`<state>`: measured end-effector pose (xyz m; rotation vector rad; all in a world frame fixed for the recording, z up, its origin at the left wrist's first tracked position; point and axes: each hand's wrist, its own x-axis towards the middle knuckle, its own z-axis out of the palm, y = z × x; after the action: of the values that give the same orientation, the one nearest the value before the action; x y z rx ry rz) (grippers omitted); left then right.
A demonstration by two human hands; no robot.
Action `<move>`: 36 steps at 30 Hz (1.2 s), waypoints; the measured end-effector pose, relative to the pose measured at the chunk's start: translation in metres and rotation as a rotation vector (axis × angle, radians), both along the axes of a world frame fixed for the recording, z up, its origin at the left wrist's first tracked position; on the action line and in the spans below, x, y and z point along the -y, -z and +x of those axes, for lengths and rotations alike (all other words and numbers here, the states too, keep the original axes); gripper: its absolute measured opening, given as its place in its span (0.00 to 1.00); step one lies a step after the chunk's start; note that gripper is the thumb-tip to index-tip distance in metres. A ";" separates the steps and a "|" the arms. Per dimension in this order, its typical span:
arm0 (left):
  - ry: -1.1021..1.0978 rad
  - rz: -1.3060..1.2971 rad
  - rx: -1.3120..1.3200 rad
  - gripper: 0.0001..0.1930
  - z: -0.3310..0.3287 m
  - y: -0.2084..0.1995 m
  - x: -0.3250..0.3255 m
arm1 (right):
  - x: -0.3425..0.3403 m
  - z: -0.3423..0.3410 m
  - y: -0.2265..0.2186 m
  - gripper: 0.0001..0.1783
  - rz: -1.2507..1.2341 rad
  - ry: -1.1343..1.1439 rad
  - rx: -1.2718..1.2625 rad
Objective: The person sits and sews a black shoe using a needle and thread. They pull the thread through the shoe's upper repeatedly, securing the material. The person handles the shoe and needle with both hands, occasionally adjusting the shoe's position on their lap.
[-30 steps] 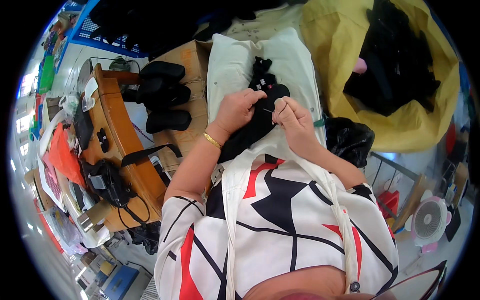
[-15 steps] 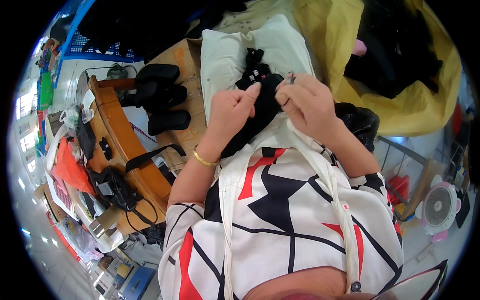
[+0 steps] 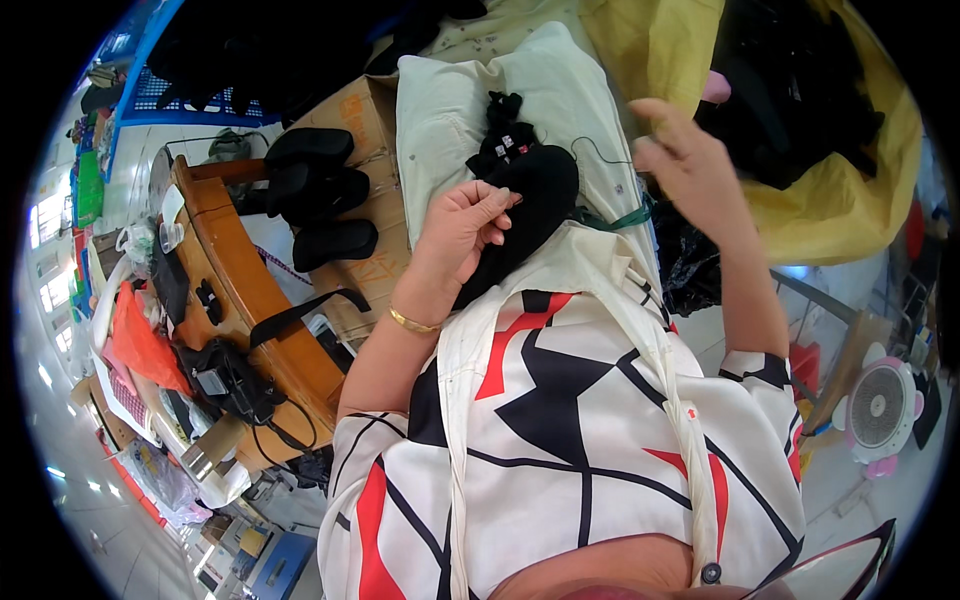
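Note:
A black cloth shoe [image 3: 548, 185], sole or upper I cannot tell, lies across my lap on a white cushion [image 3: 432, 115]. My left hand [image 3: 465, 228] is closed on its near left side, thumb and forefinger pinched together. Just beyond it sits a bunched black fabric piece [image 3: 505, 125] with small pale and pink marks. A thin dark thread [image 3: 600, 158] curves from the shoe to my right hand [image 3: 690, 165], which is raised off to the right. Its fingers are bent together at the thread's end and partly blurred; any needle there is hidden.
Several black shoes [image 3: 335, 245] rest on a cardboard box [image 3: 375, 215] at the left, beside a wooden table [image 3: 240, 300] holding a black bag [image 3: 225, 380]. A yellow sack [image 3: 810, 230] of black items stands at the far right. A white fan [image 3: 880, 410] is lower right.
My right hand has moved away from the shoe to the right, drawing the thread out. My left hand stays by the shoe, and more of the shoe's rounded end shows.

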<state>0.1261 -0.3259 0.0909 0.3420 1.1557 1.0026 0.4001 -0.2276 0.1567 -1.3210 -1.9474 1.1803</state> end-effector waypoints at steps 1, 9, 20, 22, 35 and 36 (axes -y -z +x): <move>-0.020 -0.022 0.042 0.09 0.001 -0.002 0.001 | 0.004 -0.013 0.002 0.09 0.000 -0.073 -0.044; 0.221 0.005 -0.265 0.08 -0.011 -0.016 0.006 | 0.024 -0.079 0.038 0.02 0.302 -0.374 0.114; 0.274 0.181 -0.485 0.07 -0.020 -0.009 0.003 | 0.014 -0.094 0.051 0.03 0.500 -0.480 0.221; 0.269 0.177 -0.493 0.07 -0.021 -0.006 0.003 | 0.013 -0.095 0.055 0.02 0.413 -0.465 0.152; 0.090 0.062 -0.164 0.06 -0.024 0.010 0.016 | -0.002 -0.049 0.055 0.08 -0.807 0.137 -0.810; 0.069 0.064 -0.117 0.06 -0.025 0.010 0.016 | -0.014 -0.029 0.065 0.08 -0.846 0.267 -0.961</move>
<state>0.1011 -0.3423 0.0809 0.4935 1.2103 0.9712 0.3706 -0.2133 0.0920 -0.9677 -0.5725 2.0710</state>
